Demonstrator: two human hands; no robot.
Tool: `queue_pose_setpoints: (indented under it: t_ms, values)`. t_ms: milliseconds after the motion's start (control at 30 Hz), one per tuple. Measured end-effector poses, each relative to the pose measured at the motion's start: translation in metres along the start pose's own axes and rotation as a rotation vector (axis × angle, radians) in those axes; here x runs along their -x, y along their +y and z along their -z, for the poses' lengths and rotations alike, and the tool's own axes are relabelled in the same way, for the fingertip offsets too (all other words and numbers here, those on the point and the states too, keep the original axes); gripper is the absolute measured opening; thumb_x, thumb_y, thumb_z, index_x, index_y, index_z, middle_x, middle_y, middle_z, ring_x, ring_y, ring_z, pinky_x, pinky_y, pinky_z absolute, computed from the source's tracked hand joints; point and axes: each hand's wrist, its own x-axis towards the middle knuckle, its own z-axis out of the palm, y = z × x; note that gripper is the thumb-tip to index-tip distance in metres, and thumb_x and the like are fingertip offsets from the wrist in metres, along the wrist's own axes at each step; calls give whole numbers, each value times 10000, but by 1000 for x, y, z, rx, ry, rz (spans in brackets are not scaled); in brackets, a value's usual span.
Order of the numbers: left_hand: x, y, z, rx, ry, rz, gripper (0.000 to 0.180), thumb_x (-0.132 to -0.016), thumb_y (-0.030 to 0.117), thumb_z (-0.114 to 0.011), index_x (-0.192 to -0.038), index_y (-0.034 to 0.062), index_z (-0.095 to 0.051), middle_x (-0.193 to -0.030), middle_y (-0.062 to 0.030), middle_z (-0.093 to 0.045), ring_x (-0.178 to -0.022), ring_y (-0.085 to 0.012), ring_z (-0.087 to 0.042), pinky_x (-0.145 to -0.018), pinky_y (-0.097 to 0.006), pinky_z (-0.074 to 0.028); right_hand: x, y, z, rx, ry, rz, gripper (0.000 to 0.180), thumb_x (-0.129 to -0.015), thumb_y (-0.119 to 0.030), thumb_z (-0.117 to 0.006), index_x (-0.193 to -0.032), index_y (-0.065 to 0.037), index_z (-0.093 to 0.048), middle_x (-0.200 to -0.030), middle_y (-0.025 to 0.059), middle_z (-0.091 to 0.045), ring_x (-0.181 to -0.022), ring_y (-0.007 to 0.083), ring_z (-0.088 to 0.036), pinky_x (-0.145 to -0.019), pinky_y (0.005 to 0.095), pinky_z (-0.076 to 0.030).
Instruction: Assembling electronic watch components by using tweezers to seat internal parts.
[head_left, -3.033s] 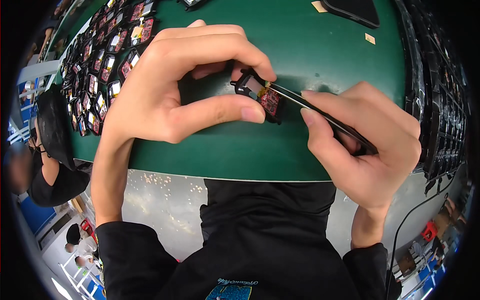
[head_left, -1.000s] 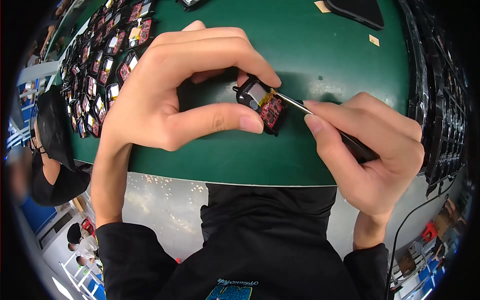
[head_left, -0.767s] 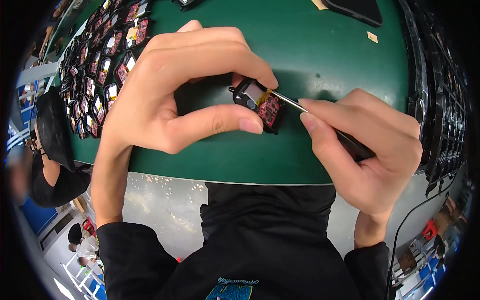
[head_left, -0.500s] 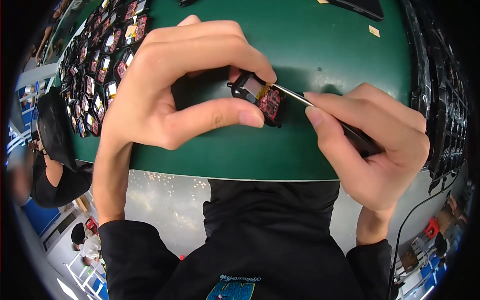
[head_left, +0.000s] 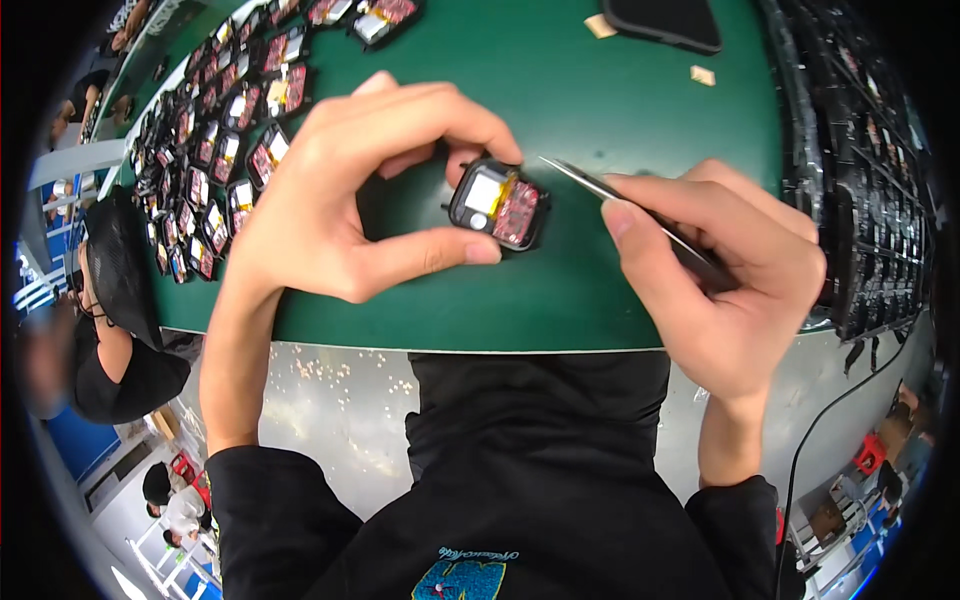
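Between the thumb and fingers of my left hand (head_left: 350, 190) is a small black device housing (head_left: 497, 205), its inside facing up. A red circuit board, a silvery battery-like block and yellow tape show in it. My right hand (head_left: 720, 270) grips a pair of tweezers (head_left: 640, 208) like a pen. Their metal tips point at the housing from the right, a short gap away from it. The tweezers' dark rear part lies partly hidden under my fingers.
Many similar open housings (head_left: 240, 105) lie in rows at the left of the green table (head_left: 600, 310). Black trays (head_left: 870, 230) line the right edge. A dark flat phone-like object (head_left: 665, 20) and small tan pieces (head_left: 703, 76) lie at the back. Another person (head_left: 120, 350) sits at the left.
The tweezers' tips have come away from the housing. The housing now lies flatter, its inside more fully shown, still in my left hand. The view has shifted a little.
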Motion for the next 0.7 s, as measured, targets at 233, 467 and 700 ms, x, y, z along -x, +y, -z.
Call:
queue_pose_setpoints:
  t_ms: [233,467,700]
  values:
    - [-2,11,-3,-123,-14,6,590,-662,381,-1028,-1109,62,-813,-1011,-55,-793,-826,-229,-679,-805,-391,-434,3,0,-1,-139,155,-123,97,-881,-28,-824,-977,-14,-812,-745,92,-687,-552,190,-636,-512,345,-470]
    - [-1,28,1,124,111,186,533,-644,218,-1035,-1092,35,-815,-871,-34,-706,-710,-123,-563,-647,-276,-423,12,13,-15,-350,269,-79,136,-923,-20,-806,-1043,43,-817,-822,120,-753,-594,187,-694,-520,330,-499]
    - [-163,90,-10,58,10,-303,524,-749,287,-1000,-1180,54,-813,-1015,-65,-771,-778,-161,-648,-655,-303,-482,11,19,-14,-331,190,-123,140,-913,-63,-752,-975,56,-793,-910,211,-774,-824,403,-770,-755,478,-598]
